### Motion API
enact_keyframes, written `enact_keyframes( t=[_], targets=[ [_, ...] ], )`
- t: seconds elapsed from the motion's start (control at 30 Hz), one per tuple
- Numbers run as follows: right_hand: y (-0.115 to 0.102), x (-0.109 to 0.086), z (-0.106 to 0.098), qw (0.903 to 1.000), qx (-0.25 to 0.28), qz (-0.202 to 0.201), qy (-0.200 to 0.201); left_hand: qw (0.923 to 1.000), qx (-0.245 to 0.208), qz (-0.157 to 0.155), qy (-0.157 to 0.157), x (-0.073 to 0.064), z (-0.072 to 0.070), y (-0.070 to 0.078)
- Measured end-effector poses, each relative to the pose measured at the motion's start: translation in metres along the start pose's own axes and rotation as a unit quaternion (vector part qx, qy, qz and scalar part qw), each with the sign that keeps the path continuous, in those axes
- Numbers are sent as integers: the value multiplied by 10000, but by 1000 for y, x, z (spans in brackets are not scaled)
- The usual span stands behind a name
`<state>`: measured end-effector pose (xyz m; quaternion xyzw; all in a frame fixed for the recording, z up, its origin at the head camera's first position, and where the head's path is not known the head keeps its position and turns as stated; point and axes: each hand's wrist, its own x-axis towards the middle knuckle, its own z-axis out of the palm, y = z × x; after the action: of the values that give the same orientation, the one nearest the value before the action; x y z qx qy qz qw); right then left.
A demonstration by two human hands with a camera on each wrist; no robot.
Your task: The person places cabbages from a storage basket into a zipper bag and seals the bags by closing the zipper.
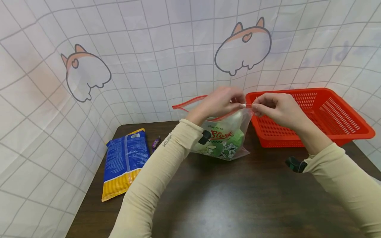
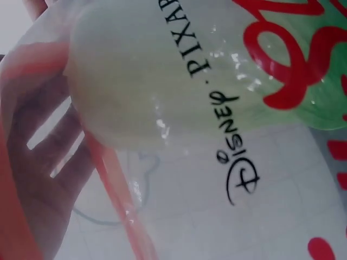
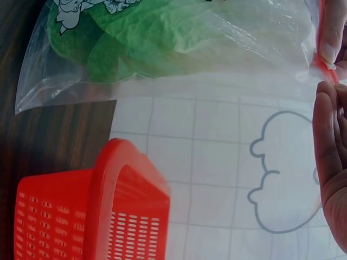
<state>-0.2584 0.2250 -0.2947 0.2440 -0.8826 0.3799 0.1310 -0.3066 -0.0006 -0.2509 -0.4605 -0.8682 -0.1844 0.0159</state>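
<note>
A clear slider bag [image 1: 227, 153] with a red zip edge and cartoon print stands upright on the dark table. Inside it is a leafy green vegetable [image 3: 152, 35], pale toward the bag's mouth. My left hand [image 1: 221, 100] pinches the small white slider [image 1: 245, 105] near the right end of the zip. Just beside it, my right hand [image 1: 278, 107] pinches the bag's right top corner between thumb and fingertips. Toward the left, the red zip edge gapes apart. Seen through the film in the left wrist view, the left hand [image 2: 40, 141] is partly hidden.
A red plastic basket [image 1: 321, 136] with slotted walls stands right of the bag, behind my right hand. On the left lie a blue and yellow packet [image 1: 126, 162] and a small purple wrapped item [image 1: 155, 143]. A white gridded sheet [image 1: 154, 66] hangs behind the table.
</note>
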Motion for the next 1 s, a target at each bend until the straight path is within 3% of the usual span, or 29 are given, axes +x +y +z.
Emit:
enact_keyframes(
  t=[0.33,1.0],
  targets=[
    [2,-2,1,9999,68,79,-79,9998,-78,171,97,-5,-2,-2],
    [-1,5,10,9998,104,160,23,9993,175,-332,-37,-10,0,-2]
  ],
)
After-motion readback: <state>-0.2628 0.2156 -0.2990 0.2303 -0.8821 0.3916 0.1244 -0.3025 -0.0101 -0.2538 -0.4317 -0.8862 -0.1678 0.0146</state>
